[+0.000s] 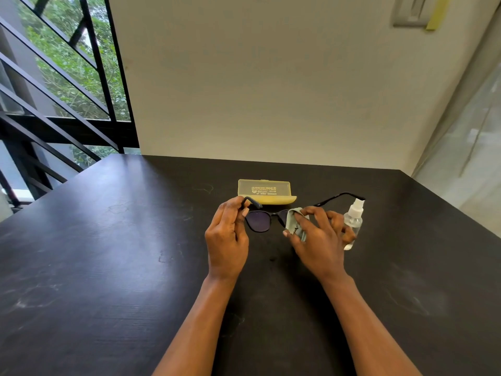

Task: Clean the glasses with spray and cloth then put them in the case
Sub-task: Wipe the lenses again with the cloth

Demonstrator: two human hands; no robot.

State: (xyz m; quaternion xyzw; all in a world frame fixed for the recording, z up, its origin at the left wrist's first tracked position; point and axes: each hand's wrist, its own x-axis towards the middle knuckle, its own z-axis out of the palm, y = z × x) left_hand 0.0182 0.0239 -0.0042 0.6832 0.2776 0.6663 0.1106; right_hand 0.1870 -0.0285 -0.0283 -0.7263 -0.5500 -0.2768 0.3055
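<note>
My left hand (226, 234) pinches the glasses (260, 219) by one corner; my right hand (317, 237) presses the cloth (294, 222) around the other lens, bottle (353, 221) beside, case (267, 191) behind.

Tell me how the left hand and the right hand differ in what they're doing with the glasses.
The left hand pinches the glasses bare at one temple hinge; the right hand pinches a grey-green cloth over the other lens. The left lens shows uncovered; the right is hidden. Both hold the glasses above the table.

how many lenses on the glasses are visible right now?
1. The dark-framed glasses show one tinted lens uncovered, beside the left hand. The other lens is hidden under the pale green cloth pinched by the right hand.
</note>
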